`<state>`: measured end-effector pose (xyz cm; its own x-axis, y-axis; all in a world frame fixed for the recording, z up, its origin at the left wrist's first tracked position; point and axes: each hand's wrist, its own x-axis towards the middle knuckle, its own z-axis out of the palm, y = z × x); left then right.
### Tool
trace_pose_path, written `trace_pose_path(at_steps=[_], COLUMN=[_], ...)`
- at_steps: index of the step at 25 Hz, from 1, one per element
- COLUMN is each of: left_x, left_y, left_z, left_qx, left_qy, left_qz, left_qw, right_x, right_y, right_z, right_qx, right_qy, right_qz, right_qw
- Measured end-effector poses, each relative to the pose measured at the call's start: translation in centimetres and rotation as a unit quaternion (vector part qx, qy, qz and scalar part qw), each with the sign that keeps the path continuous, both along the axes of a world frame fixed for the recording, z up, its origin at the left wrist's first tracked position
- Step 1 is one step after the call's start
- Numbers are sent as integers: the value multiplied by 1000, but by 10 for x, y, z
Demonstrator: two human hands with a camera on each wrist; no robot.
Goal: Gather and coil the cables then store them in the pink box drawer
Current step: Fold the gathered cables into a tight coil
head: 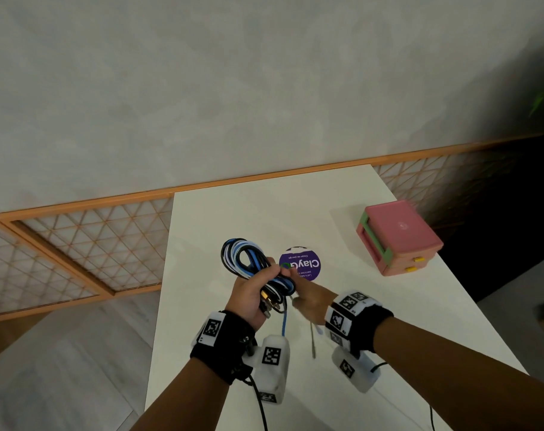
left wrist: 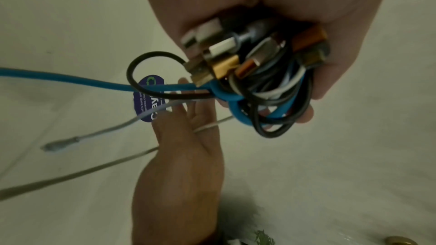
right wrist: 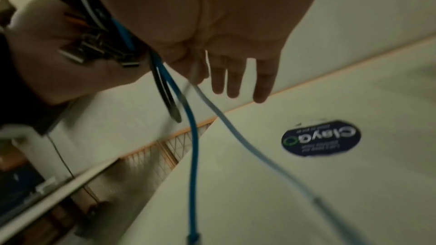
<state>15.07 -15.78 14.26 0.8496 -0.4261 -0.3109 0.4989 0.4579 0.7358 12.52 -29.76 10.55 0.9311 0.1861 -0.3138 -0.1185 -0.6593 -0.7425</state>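
Observation:
A coil of black, blue and white cables [head: 242, 259] is gripped in my left hand [head: 270, 272] above the white table [head: 233, 213]; its metal plugs [left wrist: 224, 59] stick out by the palm. A loose blue cable end [head: 284, 325] hangs down from the coil. My right hand [head: 295, 279] touches the coil's right side. Its thumb and forefinger seem to pinch a pale white cable [right wrist: 235, 129] that trails down, while the other fingers [right wrist: 261, 85] stay straight. The pink box [head: 398, 237], with green trim and yellow drawer knobs [head: 418, 259], stands at the right, both drawers closed.
A round purple sticker [head: 304, 265] lies flat on the table just beyond my hands. An orange lattice railing [head: 78, 244] runs behind and left of the table. The table's left edge is close to my left arm.

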Motion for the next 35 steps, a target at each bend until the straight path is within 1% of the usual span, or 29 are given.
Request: trace_pose_path(at_steps=[2, 4, 6, 8, 10, 12, 13, 14, 16, 17, 18, 20, 23, 24, 25, 26, 27, 28, 29, 31, 33, 34, 35], left_x=[4, 6, 6, 6, 6, 6, 6, 7, 11, 14, 16, 19, 24, 25, 26, 27, 25, 24, 22, 18, 15, 14, 13], left_y=[-2, -2, -5, -6, -5, -4, -2, 0, 6, 8, 11, 15, 19, 19, 20, 22, 22, 20, 17, 11, 6, 4, 3], left_z=[1, 1, 3, 6, 7, 5, 2, 1, -1, -1, -1, -3, -13, -16, -18, -19, -20, -20, -22, -27, -34, -38, -40], left_qx=[-3, -10, -24, -38, -37, -27, -24, -24, -30, -26, -12, 23, 45, 74, 128, 196, 262, 314, 348, 397, 445, 458, 463], left_qy=[-7, -8, 10, 23, 22, 27, 33, 38, 42, 36, 25, 9, 13, 1, -29, -71, -117, -155, -183, -215, -251, -259, -259], left_qz=[11, 22, 31, 30, 27, 40, 52, 62, 80, 89, 96, 104, 117, 117, 108, 88, 60, 25, -13, -96, -170, -192, -204], left_qw=[1000, 1000, 999, 999, 999, 998, 998, 997, 995, 995, 995, 994, 992, 990, 985, 974, 956, 936, 919, 887, 843, 828, 822], right_x=[-6, -5, -3, -3, -3, -5, -6, -9, -17, -20, -22, -22, -19, -19, -20, -19, -18, -16, -13, -4, 4, 8, 11], right_y=[0, 2, 7, 14, 15, 15, 13, 11, 6, 0, -5, -12, -21, -23, -25, -25, -25, -24, -23, -21, -19, -18, -19], right_z=[6, 12, 6, 3, -2, -5, -9, -11, -15, -19, -21, -19, -15, -11, -7, -1, 6, 14, 22, 37, 47, 50, 52], right_qx=[44, 85, 107, 122, 167, 199, 187, 153, 49, 9, -12, -32, -57, -58, -63, -77, -105, -138, -159, -155, -134, -126, -118], right_qy=[17, 31, 27, 16, 35, 62, 80, 101, 132, 138, 141, 135, 80, 70, 66, 62, 53, 43, 29, 14, 19, 25, 33], right_qz=[30, 38, 14, -37, -80, -99, -94, -78, -46, -41, -40, -33, -15, -17, -9, 6, 28, 51, 67, 70, 54, 44, 33], right_qw=[998, 995, 994, 992, 982, 973, 974, 980, 989, 990, 989, 990, 995, 996, 996, 995, 993, 988, 985, 985, 989, 991, 992])
